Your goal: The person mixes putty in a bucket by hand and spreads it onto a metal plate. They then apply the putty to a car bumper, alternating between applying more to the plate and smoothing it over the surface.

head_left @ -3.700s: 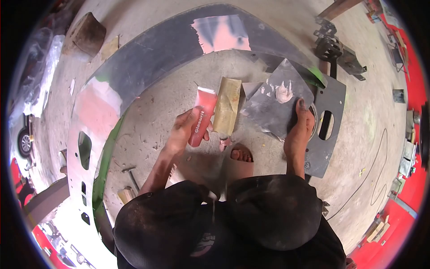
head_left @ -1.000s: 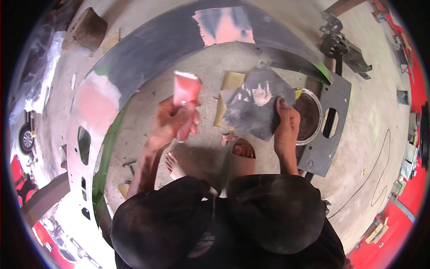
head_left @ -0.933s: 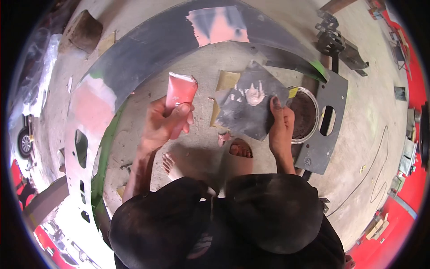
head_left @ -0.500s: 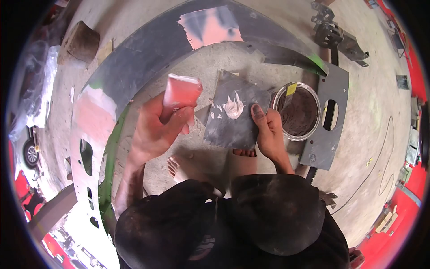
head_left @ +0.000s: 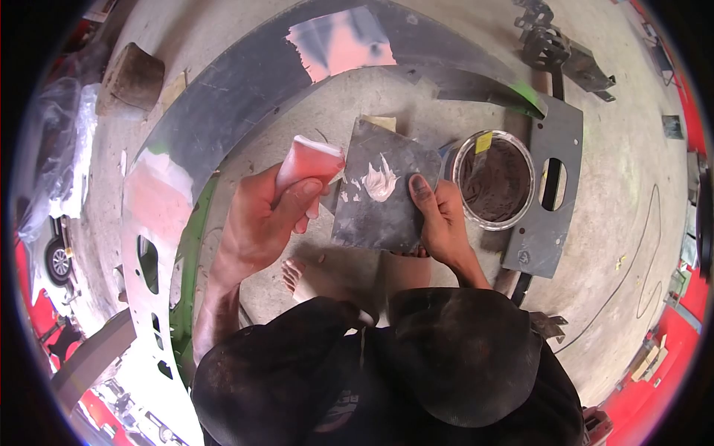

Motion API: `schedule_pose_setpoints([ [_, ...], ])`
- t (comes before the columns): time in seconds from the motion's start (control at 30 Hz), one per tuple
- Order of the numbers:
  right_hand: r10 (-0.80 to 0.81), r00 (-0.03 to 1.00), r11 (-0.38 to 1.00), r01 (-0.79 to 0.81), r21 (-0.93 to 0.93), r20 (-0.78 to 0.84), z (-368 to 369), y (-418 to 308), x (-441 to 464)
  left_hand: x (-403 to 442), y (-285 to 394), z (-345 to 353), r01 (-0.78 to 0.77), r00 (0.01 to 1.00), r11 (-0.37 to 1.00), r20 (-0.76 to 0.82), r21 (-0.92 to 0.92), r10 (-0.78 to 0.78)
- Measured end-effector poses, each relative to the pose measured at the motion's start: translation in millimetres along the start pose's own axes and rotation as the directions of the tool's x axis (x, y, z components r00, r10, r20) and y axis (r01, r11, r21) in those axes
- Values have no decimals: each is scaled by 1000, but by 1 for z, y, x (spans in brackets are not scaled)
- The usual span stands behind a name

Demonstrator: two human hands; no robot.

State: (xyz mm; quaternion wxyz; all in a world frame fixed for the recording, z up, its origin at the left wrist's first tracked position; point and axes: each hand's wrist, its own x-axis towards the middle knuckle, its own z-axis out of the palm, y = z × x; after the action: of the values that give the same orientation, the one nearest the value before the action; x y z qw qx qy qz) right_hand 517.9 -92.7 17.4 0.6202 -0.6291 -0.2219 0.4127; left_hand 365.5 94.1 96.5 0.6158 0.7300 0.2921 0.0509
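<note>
My left hand (head_left: 260, 219) is closed around a pinkish-red flattened piece with a white upper edge (head_left: 312, 165); whether it is a squeeze tube or a spreader, I cannot tell. Thumb on top, my right hand (head_left: 445, 223) grips the right edge of a dark flat mixing board (head_left: 372, 227). A pale pinkish dollop of putty (head_left: 380, 183) and a few small smears lie on the board. The red piece is close to the board's left edge. Right of the board stands an open round can (head_left: 494, 178) with dark contents and a yellow patch inside its rim.
A large curved grey bumper (head_left: 230, 97) arches around me, with a pink patch (head_left: 349, 48) on top and another at left. A grey slotted panel (head_left: 547, 223) lies beside the can. Dark metal brackets (head_left: 558, 56) and a brown block (head_left: 132, 78) are farther back on the concrete floor.
My left hand has tilted the red piece and brought it slightly right and down, nearer the board. The board appears shifted a little left. Both hands keep their grips.
</note>
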Motion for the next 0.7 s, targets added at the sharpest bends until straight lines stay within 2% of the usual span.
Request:
schedule_pose_setpoints([
  [0.1,-33,999,997,33,-66,6,-2,4,1,0,5,-2,64,998,997,13,36,-64],
  [0.2,-40,999,994,41,-101,16,-3,8,1,-1,6,-1,111,994,994,-5,-23,-111],
  [0.3,-24,1000,997,25,-77,12,-1,6,0,0,21,0,94,996,990,8,-109,-93],
  [0.4,-22,999,998,24,-66,25,-2,10,2,0,4,2,51,998,998,-31,38,-50],
  [0.6,-45,998,996,48,-71,33,0,8,3,1,3,1,137,990,989,-34,51,-135],
  [0.7,-53,998,995,55,-79,27,0,10,2,1,8,0,87,996,989,17,120,-90],
])
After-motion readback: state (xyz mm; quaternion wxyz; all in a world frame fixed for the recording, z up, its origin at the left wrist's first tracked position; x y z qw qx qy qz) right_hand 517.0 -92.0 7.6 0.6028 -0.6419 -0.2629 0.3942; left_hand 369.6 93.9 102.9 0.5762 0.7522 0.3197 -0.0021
